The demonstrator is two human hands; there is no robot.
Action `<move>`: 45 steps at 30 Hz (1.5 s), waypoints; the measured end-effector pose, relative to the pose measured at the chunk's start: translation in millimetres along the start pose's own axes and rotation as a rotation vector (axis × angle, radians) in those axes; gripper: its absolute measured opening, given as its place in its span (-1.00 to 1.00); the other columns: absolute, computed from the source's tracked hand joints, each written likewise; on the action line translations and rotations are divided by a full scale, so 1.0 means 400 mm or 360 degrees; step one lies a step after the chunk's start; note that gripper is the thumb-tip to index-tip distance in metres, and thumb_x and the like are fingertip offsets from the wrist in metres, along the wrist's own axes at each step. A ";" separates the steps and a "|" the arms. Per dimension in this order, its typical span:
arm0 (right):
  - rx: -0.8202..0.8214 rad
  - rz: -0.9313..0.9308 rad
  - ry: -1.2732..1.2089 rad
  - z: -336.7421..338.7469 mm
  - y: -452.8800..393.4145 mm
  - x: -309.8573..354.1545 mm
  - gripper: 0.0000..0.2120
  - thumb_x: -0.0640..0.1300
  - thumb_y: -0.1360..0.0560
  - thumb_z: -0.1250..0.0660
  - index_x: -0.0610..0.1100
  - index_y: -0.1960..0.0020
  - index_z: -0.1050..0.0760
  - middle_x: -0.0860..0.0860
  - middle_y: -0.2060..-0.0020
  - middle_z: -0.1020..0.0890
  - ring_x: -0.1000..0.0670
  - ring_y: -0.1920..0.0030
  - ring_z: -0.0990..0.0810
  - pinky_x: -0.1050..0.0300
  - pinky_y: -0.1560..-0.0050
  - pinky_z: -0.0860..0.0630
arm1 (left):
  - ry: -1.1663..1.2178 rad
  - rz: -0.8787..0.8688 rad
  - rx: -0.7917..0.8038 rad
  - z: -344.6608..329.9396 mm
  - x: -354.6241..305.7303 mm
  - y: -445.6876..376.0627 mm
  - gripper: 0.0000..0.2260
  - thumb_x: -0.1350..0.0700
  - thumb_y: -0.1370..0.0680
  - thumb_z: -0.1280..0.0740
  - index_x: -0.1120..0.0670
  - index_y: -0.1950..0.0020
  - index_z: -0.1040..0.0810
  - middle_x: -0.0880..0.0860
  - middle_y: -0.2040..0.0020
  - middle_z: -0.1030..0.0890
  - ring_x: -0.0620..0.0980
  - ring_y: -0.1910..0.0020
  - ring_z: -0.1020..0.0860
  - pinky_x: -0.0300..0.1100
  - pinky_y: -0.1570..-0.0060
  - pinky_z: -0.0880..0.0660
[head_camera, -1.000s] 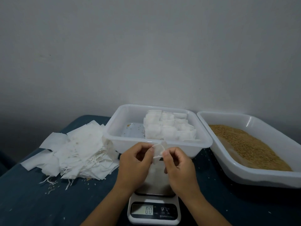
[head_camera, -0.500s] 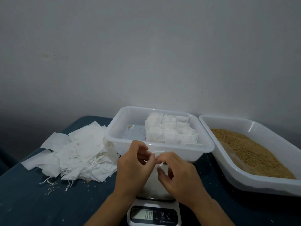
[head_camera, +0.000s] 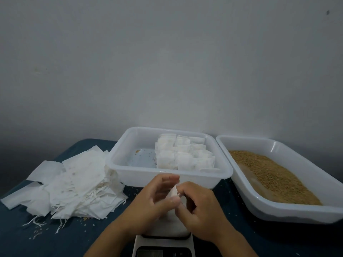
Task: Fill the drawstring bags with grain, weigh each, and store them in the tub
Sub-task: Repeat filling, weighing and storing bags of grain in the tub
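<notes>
Both my hands hold one small white drawstring bag [head_camera: 173, 192] above the scale [head_camera: 163, 243]. My left hand [head_camera: 155, 203] cups it from the left, fingers curled round it. My right hand [head_camera: 199, 210] pinches its top edge. Most of the bag is hidden between my fingers. Behind my hands stands the white storage tub [head_camera: 130, 175] with several filled white bags [head_camera: 182, 156] packed in its right half. A white tray [head_camera: 289, 214] of brown grain [head_camera: 274, 175] stands at the right.
A loose pile of empty white bags [head_camera: 74, 184] with dangling strings lies on the dark blue table [head_camera: 27, 238] at the left. Stray grains dot the table near it. A grey wall rises right behind the tub and tray.
My hands have dropped lower and closer together over the scale, and the bag is now folded deeper between my fingers. The view has tilted up a little.
</notes>
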State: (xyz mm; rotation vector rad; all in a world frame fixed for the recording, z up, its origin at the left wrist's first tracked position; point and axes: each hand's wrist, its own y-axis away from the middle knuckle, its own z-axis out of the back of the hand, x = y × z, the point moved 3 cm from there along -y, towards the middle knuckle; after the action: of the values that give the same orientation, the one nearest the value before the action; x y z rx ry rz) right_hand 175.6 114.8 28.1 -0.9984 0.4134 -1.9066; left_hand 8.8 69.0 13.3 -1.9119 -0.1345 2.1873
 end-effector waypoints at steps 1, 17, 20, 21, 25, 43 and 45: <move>-0.0021 -0.0034 -0.0104 0.001 0.000 0.002 -0.95 -0.10 -0.59 -0.39 -0.04 0.05 -0.58 0.18 0.27 -0.60 0.09 0.43 -0.46 0.23 0.39 -0.36 | 0.0238 0.0116 0.0165 0.000 0.000 0.001 -0.53 -0.11 -0.52 -0.48 -0.21 -0.43 -0.51 -0.01 -0.40 -0.59 0.05 -0.42 -0.54 0.00 -0.35 -0.54; 0.0084 -0.0257 -0.0565 0.061 -0.004 0.016 -0.91 -0.07 -0.62 -0.36 0.04 0.05 -0.59 0.11 0.27 -0.70 0.07 0.30 -0.66 0.24 0.25 -0.51 | 0.0179 0.0423 0.0719 -0.012 -0.068 -0.091 -0.57 0.15 -0.39 -0.42 0.16 -0.26 -0.58 0.12 -0.05 -0.60 0.00 0.00 -0.56 -0.17 0.15 -0.46; 0.0072 -0.0239 -0.0472 0.074 -0.006 0.006 -0.78 -0.06 -0.64 -0.33 0.21 0.13 -0.53 0.21 0.36 -0.59 0.17 0.39 -0.52 0.31 0.32 -0.42 | 0.0216 0.0389 0.0725 -0.022 -0.056 -0.076 -0.56 0.09 -0.39 -0.51 0.02 -0.28 -0.63 0.08 -0.10 -0.60 0.01 -0.08 -0.56 -0.13 0.03 -0.51; 0.0081 -0.0247 -0.0440 0.075 -0.006 0.003 -0.77 -0.04 -0.65 -0.32 0.21 0.15 -0.50 0.18 0.38 -0.55 0.15 0.41 -0.47 0.26 0.35 -0.40 | 0.0195 0.0373 0.0719 -0.023 -0.052 -0.070 -0.58 0.08 -0.40 -0.51 -0.02 -0.26 -0.65 0.06 -0.10 -0.60 0.00 -0.08 -0.56 -0.13 0.00 -0.53; 0.0161 -0.0190 -0.0336 0.073 -0.004 0.006 -0.91 0.00 -0.68 -0.29 0.08 -0.01 -0.55 0.06 0.36 -0.57 0.09 0.42 -0.47 0.15 0.39 -0.42 | 0.0042 0.0268 0.0623 -0.014 -0.058 -0.051 -0.75 0.08 -0.43 -0.50 -0.10 -0.08 -0.68 0.01 0.01 -0.60 -0.07 0.00 -0.58 -0.12 -0.02 -0.55; 0.0188 -0.0048 0.0021 0.079 -0.018 0.035 -0.77 0.14 -0.61 -0.35 -0.01 0.07 -0.58 0.05 0.42 -0.52 -0.05 0.44 -0.46 -0.05 0.40 -0.44 | -0.0146 0.0150 0.0337 -0.004 -0.012 -0.057 -0.78 0.01 -0.52 -0.53 -0.11 -0.15 -0.64 -0.03 -0.02 -0.69 -0.13 0.04 -0.63 -0.15 0.05 -0.59; 0.0148 -0.0049 0.0059 0.089 -0.022 0.044 -0.79 0.15 -0.61 -0.34 0.02 -0.01 -0.60 0.13 0.41 -0.54 -0.01 0.47 -0.47 0.07 0.45 -0.44 | -0.0144 0.0160 0.0296 -0.005 -0.007 -0.057 -0.79 -0.01 -0.51 -0.53 -0.14 -0.12 -0.64 -0.07 0.03 -0.67 -0.14 0.09 -0.61 -0.16 0.11 -0.58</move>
State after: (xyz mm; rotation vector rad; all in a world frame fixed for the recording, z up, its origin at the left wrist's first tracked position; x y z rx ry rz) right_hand 194.0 108.7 63.9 -0.9139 0.3292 -1.9562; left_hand 13.7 90.4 20.7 -1.7556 0.1481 2.2623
